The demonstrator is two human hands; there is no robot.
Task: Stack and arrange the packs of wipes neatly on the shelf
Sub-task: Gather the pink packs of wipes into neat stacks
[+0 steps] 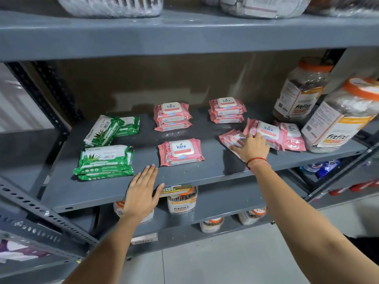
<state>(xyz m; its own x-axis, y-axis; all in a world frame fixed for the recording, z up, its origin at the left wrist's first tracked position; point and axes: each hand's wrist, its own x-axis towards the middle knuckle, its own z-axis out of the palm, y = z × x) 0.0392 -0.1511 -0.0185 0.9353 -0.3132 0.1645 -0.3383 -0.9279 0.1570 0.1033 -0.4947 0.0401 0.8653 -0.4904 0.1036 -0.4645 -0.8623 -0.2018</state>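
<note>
Pink packs of wipes lie on the grey shelf (205, 175): two stacks at the back (172, 116) (226, 110), a single pack in the middle (180, 151), and a loose pile at the right (268, 131). Green packs sit at the left, a neat front stack (105, 159) and a tilted rear pair (108, 130). My right hand (251, 147) lies flat on a low pink pack (230, 139) in the loose pile, fingers touching the pack above it. My left hand (142, 193) rests flat and empty on the shelf's front edge.
Two large orange-lidded jars (301, 91) (340, 113) stand at the shelf's right end, close to the loose pile. The upper shelf (184, 37) hangs low overhead. More jars (181, 198) fill the shelf below. A perforated upright (51, 95) bounds the left side.
</note>
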